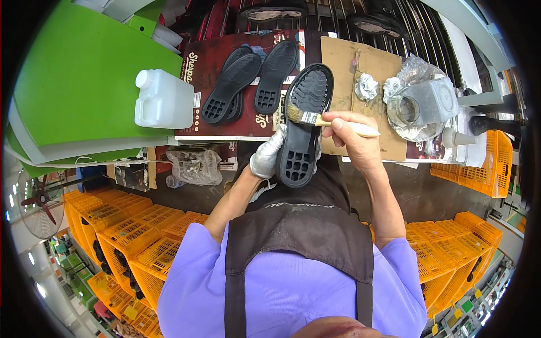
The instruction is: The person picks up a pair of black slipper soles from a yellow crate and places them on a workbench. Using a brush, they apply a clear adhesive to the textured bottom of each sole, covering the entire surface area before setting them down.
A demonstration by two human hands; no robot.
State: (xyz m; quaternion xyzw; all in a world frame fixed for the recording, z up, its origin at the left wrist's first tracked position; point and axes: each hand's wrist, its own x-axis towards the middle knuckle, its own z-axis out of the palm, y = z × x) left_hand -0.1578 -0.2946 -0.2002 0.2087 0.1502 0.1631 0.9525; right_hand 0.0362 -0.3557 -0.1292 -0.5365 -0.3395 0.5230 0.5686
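My left hand (267, 155), in a whitish glove, grips a black shoe sole (301, 143) from below, its fingers partly hidden behind it. The sole is tilted up at the table's near edge, its ribbed and gridded inner face toward me. In my bare right hand (354, 135) is a paintbrush (315, 119) with a pale wooden handle, pinched near the ferrule. Its bristles touch the left rim of the sole around the middle. Left of it, several more black soles (277, 76) lie on dark red printed cardboard (197, 56), some stacked.
A white plastic jug (164, 101) stands left, beside green panels (84, 67). On brown cardboard (366, 129) at right are crumpled white wads (366, 87) and a cut clear container (431, 104). Behind the table is a metal-bar rack (329, 19) with black shoes. Orange crates (124, 225) line both sides behind me.
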